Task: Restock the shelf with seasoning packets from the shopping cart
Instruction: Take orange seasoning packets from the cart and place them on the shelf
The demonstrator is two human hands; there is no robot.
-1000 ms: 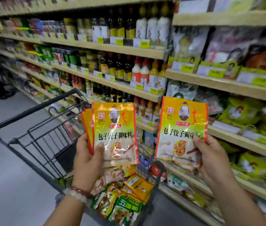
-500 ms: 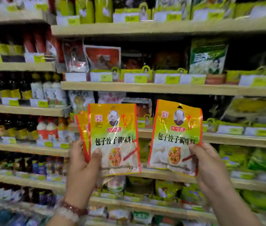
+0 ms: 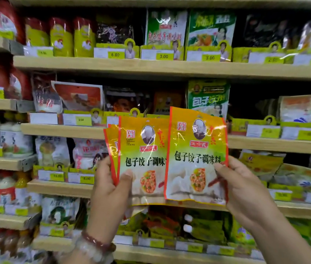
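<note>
Nearest the camera, the left hand (image 3: 110,191) rises from a wrist wearing beaded bracelets (image 3: 95,244) and grips a small stack of seasoning packets (image 3: 143,164), its thumb pressed flat on the front of the top packet and its fingers curled behind the stack; at least two more orange edges fan out behind the front one at the left. The right hand (image 3: 246,195) pinches a single seasoning packet (image 3: 196,159) by its right edge, thumb on the printed face and fingers closed behind it. This single packet is held upright, tilted slightly, and its left edge overlaps the right side of the stack in the left hand. All the packets look alike: orange top, a small portrait, green band, black characters and a picture of dumplings. Both sets of packets are held up in the air in front of the shelf (image 3: 150,67), level with its middle rows and not resting on any board. Behind them, the wooden boards carry rows of bagged seasonings with yellow price tags (image 3: 163,56), among them a green packet (image 3: 208,98) standing just above the held ones, and white bottles (image 3: 7,138) at the far left.
</note>
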